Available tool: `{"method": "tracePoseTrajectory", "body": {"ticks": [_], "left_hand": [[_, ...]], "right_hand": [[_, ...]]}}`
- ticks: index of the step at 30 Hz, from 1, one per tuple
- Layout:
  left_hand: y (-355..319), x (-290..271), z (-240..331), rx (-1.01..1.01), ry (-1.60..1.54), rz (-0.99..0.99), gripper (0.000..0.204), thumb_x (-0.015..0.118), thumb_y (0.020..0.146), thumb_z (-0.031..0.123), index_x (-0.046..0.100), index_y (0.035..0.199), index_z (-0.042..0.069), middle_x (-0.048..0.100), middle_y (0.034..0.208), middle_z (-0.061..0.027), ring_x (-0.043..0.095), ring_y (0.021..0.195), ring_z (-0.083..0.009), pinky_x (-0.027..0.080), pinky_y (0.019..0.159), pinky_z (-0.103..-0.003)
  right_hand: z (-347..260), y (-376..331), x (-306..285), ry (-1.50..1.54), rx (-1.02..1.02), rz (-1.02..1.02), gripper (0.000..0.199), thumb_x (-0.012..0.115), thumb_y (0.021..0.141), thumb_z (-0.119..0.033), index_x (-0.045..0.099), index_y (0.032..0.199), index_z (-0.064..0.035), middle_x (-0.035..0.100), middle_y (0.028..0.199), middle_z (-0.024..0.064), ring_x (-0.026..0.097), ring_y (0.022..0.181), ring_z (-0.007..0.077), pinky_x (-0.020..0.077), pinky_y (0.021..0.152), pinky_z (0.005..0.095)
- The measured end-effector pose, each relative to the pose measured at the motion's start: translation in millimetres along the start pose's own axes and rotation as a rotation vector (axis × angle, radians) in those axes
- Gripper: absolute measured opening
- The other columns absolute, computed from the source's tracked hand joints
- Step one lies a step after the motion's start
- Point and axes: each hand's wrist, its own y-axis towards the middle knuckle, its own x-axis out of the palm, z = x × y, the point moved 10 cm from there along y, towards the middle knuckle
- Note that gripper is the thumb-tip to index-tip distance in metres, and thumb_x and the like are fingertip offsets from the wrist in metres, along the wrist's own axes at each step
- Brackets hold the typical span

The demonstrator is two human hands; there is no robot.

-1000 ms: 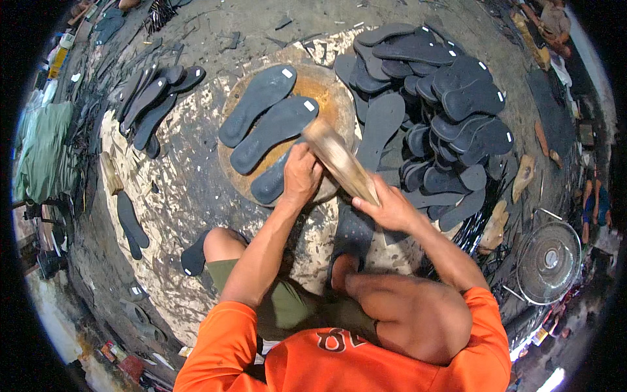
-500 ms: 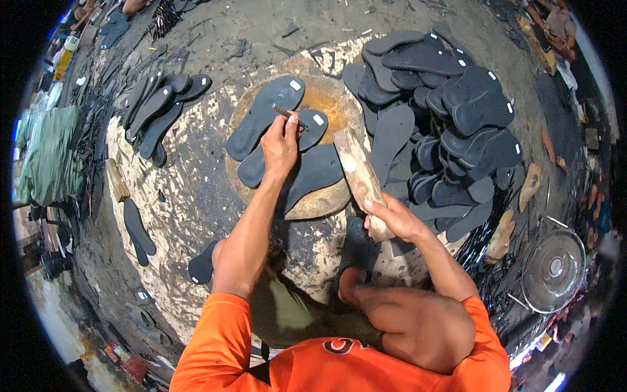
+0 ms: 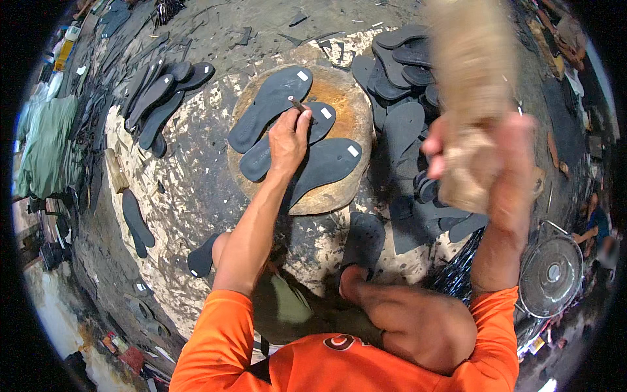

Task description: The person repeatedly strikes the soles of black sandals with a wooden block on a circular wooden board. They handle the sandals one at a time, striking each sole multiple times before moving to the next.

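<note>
My left hand (image 3: 287, 144) is closed around a short dark rod-shaped punch (image 3: 296, 103), held over a black shoe sole (image 3: 319, 132) with a white label. That sole lies on a round wooden block (image 3: 345, 189), between two more labelled black soles, one on the far left (image 3: 271, 104) and one nearer me (image 3: 330, 166). The punch's lower end is hidden by my fingers. On the right, my right hand (image 3: 513, 147) grips a thick wooden club (image 3: 473, 59), raised high and smeared by motion.
Behind the raised club lies a big heap of black soles (image 3: 405, 124). A smaller group of soles (image 3: 153, 98) sits at the far left, with a wood piece (image 3: 116, 171) nearer me. Dark scraps litter the floor. A round fan (image 3: 552, 273) stands at right.
My right hand has lifted the wooden club up and to the right, away from beside the block. My left hand keeps the punch over the middle sole; the view has shifted slightly.
</note>
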Motion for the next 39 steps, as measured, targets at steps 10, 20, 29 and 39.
{"method": "tracePoseTrajectory", "body": {"ticks": [10, 20, 29, 39], "left_hand": [[-24, 12, 8, 0.201, 0.059, -0.081, 0.019, 0.069, 0.089, 0.006, 0.066, 0.106, -0.001, 0.066, 0.102, -0.0184, 0.062, 0.096, -0.0395, 0.051, 0.086, -0.046], [51, -21, -62, -0.332, -0.573, 0.222, 0.033, 0.057, 0.107, 0.032, 0.068, 0.109, 0.001, 0.070, 0.092, -0.0077, 0.070, 0.086, -0.0133, 0.060, 0.068, -0.029], [77, -16, -62, -0.272, -0.217, 0.076, 0.032, 0.061, 0.105, 0.031, 0.071, 0.108, 0.000, 0.075, 0.089, -0.0096, 0.072, 0.082, -0.0144, 0.054, 0.075, -0.029], [74, -24, -38, 0.044, 0.025, 0.161, 0.020, 0.064, 0.100, 0.022, 0.071, 0.100, 0.003, 0.069, 0.089, -0.0166, 0.068, 0.079, -0.0350, 0.052, 0.072, -0.042]], "right_hand": [[224, 1, 42, -0.496, 0.304, -0.396, 0.067, 0.054, 0.102, -0.055, 0.059, 0.121, 0.0091, 0.068, 0.110, 0.0302, 0.067, 0.104, 0.0382, 0.0504, 0.091, 0.0464], [305, -10, 37, -0.052, 0.658, -0.402, 0.069, 0.051, 0.105, -0.052, 0.053, 0.138, 0.0090, 0.064, 0.128, 0.0172, 0.057, 0.119, 0.0214, 0.0425, 0.106, 0.0339], [311, -17, 32, -0.125, 0.646, -0.384, 0.078, 0.053, 0.102, -0.058, 0.051, 0.140, 0.0105, 0.062, 0.134, 0.0232, 0.056, 0.126, 0.0283, 0.0403, 0.110, 0.0375], [111, 49, 63, 0.027, 0.353, -0.327, 0.039, 0.057, 0.106, -0.037, 0.058, 0.121, -0.0014, 0.064, 0.094, 0.0026, 0.062, 0.081, 0.0110, 0.0517, 0.073, 0.0280]]}}
